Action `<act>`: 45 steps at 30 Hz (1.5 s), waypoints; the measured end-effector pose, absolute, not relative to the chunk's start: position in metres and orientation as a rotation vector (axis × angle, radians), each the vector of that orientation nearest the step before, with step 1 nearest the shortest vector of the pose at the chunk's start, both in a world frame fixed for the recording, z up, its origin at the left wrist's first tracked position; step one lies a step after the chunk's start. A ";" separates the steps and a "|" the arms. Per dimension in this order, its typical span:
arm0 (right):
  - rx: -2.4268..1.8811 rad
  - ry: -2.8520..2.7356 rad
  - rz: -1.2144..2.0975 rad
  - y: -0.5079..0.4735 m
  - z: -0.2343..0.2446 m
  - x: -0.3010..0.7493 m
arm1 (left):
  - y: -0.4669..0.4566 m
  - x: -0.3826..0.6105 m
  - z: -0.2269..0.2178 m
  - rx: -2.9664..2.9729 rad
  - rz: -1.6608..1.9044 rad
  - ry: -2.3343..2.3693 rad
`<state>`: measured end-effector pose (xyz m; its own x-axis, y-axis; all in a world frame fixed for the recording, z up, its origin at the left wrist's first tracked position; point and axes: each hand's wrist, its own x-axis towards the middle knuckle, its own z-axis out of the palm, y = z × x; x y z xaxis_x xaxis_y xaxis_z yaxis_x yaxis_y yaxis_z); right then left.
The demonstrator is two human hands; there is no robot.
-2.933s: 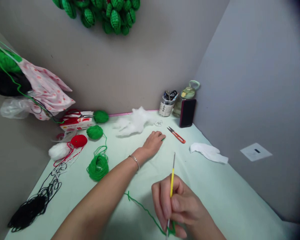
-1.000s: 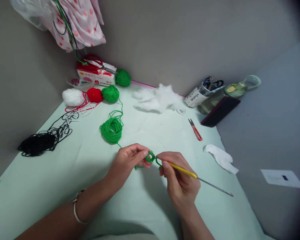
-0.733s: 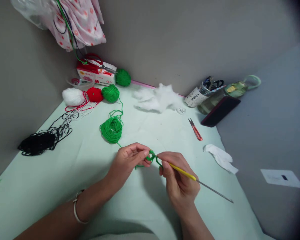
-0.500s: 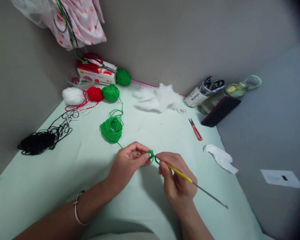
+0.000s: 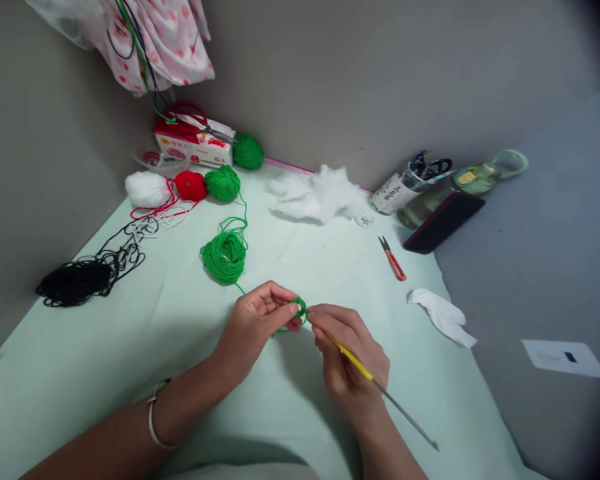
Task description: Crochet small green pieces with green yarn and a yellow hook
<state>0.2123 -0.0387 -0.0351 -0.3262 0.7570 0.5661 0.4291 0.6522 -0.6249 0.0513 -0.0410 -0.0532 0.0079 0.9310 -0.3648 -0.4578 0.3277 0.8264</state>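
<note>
My left hand (image 5: 257,323) is closed, pinching a small green crochet ring (image 5: 299,308) over the pale green table cover (image 5: 105,347). My right hand (image 5: 350,360) is closed on a crochet hook (image 5: 380,390) with a yellow grip; its metal shaft points down to the right, and its tip meets the ring between my fingers. A green strand runs from the ring up to a loose coil of green yarn (image 5: 224,253), which lies just beyond my left hand.
Black yarn (image 5: 77,280) lies at left. White (image 5: 144,189), red (image 5: 190,185) and green balls (image 5: 223,182) sit by a red-and-white box (image 5: 193,143). White stuffing (image 5: 317,193), red snips (image 5: 393,260), a jar (image 5: 405,187), a bottle (image 5: 460,187), a phone (image 5: 443,223) and a white cloth (image 5: 443,317) are at right.
Since the earliest frame both hands have come together on the green ring. In the last second the hook's free end has swung downward and my right hand has shifted slightly closer.
</note>
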 end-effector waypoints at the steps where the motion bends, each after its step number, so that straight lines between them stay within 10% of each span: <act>1: -0.935 -1.983 0.459 -0.039 -0.034 0.213 | -0.042 0.052 -0.053 0.591 1.201 1.100; 13: -0.947 -2.169 0.283 -0.039 -0.052 0.217 | -0.044 0.057 -0.053 0.500 1.228 1.031; 29: -0.978 -0.979 1.519 -0.022 -0.044 0.209 | -0.042 0.045 -0.056 0.866 1.221 1.053; 36: -0.870 -0.720 1.722 -0.022 -0.031 0.217 | -0.037 0.028 -0.055 1.183 0.614 0.791; 45: -0.705 -0.652 1.847 -0.020 -0.032 0.223 | -0.026 0.026 -0.049 0.688 1.171 0.905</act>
<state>0.2229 -0.0198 -0.0315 -0.3181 0.9318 -0.1746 -0.6160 -0.3431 -0.7090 0.0260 -0.0257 -0.0492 0.1274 0.9642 -0.2327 -0.4680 0.2653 0.8430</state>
